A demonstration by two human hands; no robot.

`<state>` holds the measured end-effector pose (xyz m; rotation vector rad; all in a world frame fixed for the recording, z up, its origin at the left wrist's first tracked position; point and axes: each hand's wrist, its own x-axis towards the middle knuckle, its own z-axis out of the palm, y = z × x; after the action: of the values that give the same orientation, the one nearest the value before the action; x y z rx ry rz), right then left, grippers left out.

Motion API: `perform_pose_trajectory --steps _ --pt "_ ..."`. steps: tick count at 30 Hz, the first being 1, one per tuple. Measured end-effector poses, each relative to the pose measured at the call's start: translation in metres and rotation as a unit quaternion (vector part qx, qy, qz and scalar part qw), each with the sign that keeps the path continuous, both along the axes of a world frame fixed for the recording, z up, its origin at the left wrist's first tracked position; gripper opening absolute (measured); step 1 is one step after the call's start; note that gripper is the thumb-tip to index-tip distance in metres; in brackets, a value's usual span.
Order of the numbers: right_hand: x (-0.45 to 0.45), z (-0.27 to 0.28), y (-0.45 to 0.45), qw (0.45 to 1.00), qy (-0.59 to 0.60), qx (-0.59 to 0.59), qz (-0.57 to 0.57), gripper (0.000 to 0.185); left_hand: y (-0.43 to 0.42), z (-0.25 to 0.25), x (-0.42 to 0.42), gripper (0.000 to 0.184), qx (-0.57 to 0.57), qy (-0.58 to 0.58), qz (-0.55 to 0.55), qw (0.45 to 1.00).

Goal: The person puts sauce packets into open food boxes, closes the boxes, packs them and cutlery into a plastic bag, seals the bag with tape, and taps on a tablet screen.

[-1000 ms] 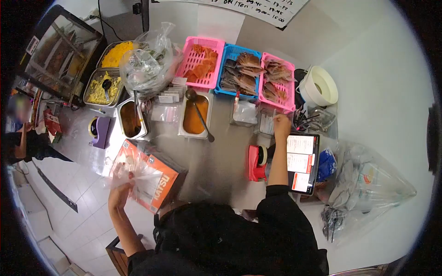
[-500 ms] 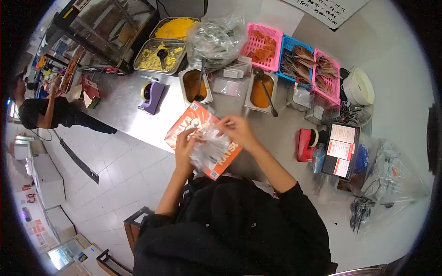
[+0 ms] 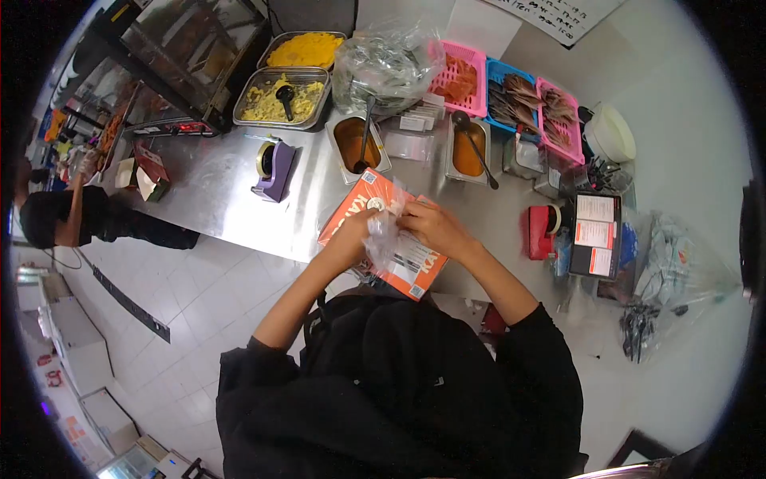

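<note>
An orange and white box (image 3: 428, 269) lies tilted at the front edge of the metal counter, within a clear plastic bag (image 3: 384, 242). The bag's top is gathered in a bunch above the middle of the box. My left hand (image 3: 353, 239) closes on the bunched plastic from the left. From the right, my right hand (image 3: 437, 229) pinches the same plastic, its fingers close to those of the left. Both hands partly cover the lettering on the box. Exactly how the plastic runs between the fingertips is hidden.
Behind the box stand two sauce pans (image 3: 356, 144) with ladles. A purple tape dispenser (image 3: 274, 170) is to their left, a red one (image 3: 540, 232) to the right near a tablet (image 3: 594, 235). Food trays (image 3: 281, 97) and baskets (image 3: 561, 120) line the back. Another person (image 3: 76, 215) works at far left.
The box and bag have shifted to the right in view. My hands have come closer together over the gathered plastic, which is now bunched tighter.
</note>
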<state>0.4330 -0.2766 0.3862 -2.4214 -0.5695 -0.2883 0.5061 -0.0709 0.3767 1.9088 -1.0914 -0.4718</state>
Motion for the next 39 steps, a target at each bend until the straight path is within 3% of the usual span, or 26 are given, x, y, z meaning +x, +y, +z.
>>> perform_pose_trajectory --steps 1,4,5,8,12,15,17,20,24,27,29,32,37,39 --pt "-0.005 0.0 0.005 0.999 0.012 0.025 -0.021 0.017 -0.002 0.001 0.012 0.024 -0.009 -0.143 -0.089 0.986" --pt "-0.02 0.011 0.022 0.986 0.093 0.087 -0.104 0.017 -0.005 0.012 0.026 0.019 -0.002 0.088 -0.039 0.995" --pt "-0.025 0.015 0.028 0.977 0.127 0.106 -0.136 0.018 -0.007 0.015 0.028 0.018 -0.016 0.078 -0.024 0.997" --pt "-0.028 0.014 0.056 0.983 0.014 0.115 -0.141 0.017 -0.014 0.015 0.043 0.021 0.086 0.282 -0.033 0.955" --pt "-0.027 0.013 0.06 0.994 0.003 -0.034 -0.1 0.017 -0.019 -0.014 0.053 0.024 0.101 0.263 -0.048 0.958" --pt "-0.03 0.009 0.06 0.994 -0.011 -0.042 -0.103 0.02 -0.022 -0.012 0.05 0.026 0.132 0.237 -0.027 0.962" --pt "-0.032 -0.002 0.06 0.993 -0.034 -0.03 -0.107 0.019 -0.022 0.023 0.039 0.028 0.154 0.206 -0.011 0.966" --pt "-0.032 0.008 0.062 0.995 -0.029 0.009 -0.097 0.017 -0.027 0.037 0.043 0.03 0.213 0.229 -0.014 0.95" --pt "-0.027 0.006 0.059 0.997 0.019 0.027 -0.074 0.015 -0.028 0.003 0.051 0.029 0.165 0.228 -0.037 0.959" --pt "-0.031 0.001 0.055 0.99 -0.024 0.084 -0.107 0.012 -0.024 -0.004 0.046 0.027 0.125 0.243 -0.023 0.962" --pt "-0.041 -0.001 0.052 0.974 0.028 0.15 -0.17 0.012 -0.018 -0.005 0.035 0.027 0.082 0.243 0.012 0.966" --pt "-0.05 -0.008 0.053 0.941 0.08 0.236 -0.23 0.009 -0.014 -0.006 0.018 0.03 -0.097 0.291 -0.005 0.952" --pt "-0.055 -0.012 0.052 0.901 0.145 0.328 -0.243 0.007 -0.001 0.008 0.011 0.024 -0.066 -0.01 -0.087 0.994" --pt "-0.055 -0.015 0.05 0.902 0.165 0.325 -0.23 0.007 -0.001 0.008 0.008 0.024 -0.046 -0.046 -0.086 0.994"
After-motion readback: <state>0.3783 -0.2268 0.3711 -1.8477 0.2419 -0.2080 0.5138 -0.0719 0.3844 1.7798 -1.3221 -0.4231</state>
